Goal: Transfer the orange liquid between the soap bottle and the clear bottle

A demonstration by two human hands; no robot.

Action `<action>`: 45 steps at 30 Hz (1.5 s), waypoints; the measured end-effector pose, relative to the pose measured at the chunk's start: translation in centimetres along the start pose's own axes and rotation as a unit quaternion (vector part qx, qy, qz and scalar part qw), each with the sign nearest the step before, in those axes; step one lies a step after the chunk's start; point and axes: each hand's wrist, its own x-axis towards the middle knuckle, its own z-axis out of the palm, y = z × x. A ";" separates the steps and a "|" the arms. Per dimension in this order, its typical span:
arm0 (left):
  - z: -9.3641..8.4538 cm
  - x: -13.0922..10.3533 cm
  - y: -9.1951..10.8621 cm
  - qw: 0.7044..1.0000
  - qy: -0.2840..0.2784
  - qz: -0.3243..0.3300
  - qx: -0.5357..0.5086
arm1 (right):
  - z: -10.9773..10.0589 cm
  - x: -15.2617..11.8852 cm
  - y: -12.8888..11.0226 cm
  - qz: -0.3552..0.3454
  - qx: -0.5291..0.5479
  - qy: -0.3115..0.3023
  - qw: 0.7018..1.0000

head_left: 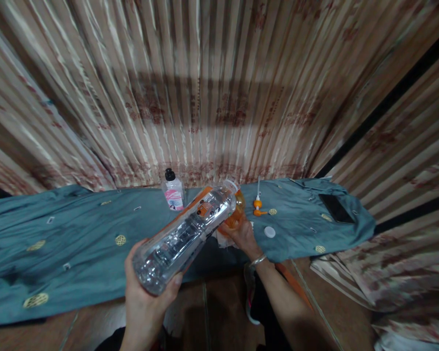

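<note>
My left hand [149, 292] is wrapped round the base of a large clear plastic bottle [183, 239] with an orange label. That bottle is tilted, its neck up and to the right, over an orange bottle [236, 214]. Around the lower part of the orange bottle my right hand [243, 234] is closed, a silver bangle on its wrist. The mouths overlap in view, so I cannot tell whether they touch. An orange pump head [257, 205] with a clear tube lies just right of the orange bottle. Nearby rests a white cap [269, 232].
A teal patterned cloth [95, 243] covers the long surface. Towards the back stands a small bottle with a black cap [173, 192]. At the right lies a black phone [336, 208]. Striped curtains [205, 97] hang behind, and a tiled floor [219, 312] shows below.
</note>
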 end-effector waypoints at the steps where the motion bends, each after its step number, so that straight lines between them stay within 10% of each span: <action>1: 0.0 0.0 0.0 1.000 -0.001 -0.001 -0.003 | 0.0 0.0 -0.1 0.010 0.009 0.002 1.000; 45: 0.4 -0.1 0.3 1.000 -0.002 0.002 -0.030 | -0.6 0.3 0.0 0.030 0.061 -0.035 0.997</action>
